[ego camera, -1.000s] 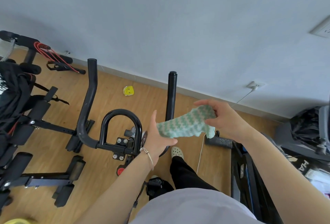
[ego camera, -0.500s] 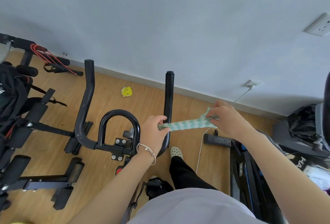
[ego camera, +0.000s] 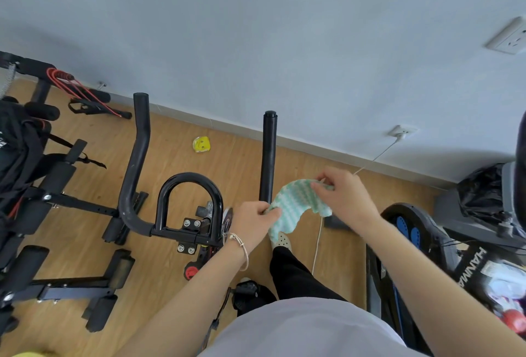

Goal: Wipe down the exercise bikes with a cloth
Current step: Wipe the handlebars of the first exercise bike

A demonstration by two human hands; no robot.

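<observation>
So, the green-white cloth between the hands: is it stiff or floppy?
Probably floppy: the cloth sags between the left hand and right hand. Likely light, since fingertips alone carry it. Its bumpy weave should resist slipping.

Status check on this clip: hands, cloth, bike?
Left hand and right hand both pinch the cloth, held in air. Bike handlebar unwiped. Nothing blocking.

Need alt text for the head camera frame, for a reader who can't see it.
Both hands hold a green-and-white cloth in the air just right of a black exercise bike's handlebars, the left hand pinching one end, the right hand the other. Below lies wooden floor.
</observation>
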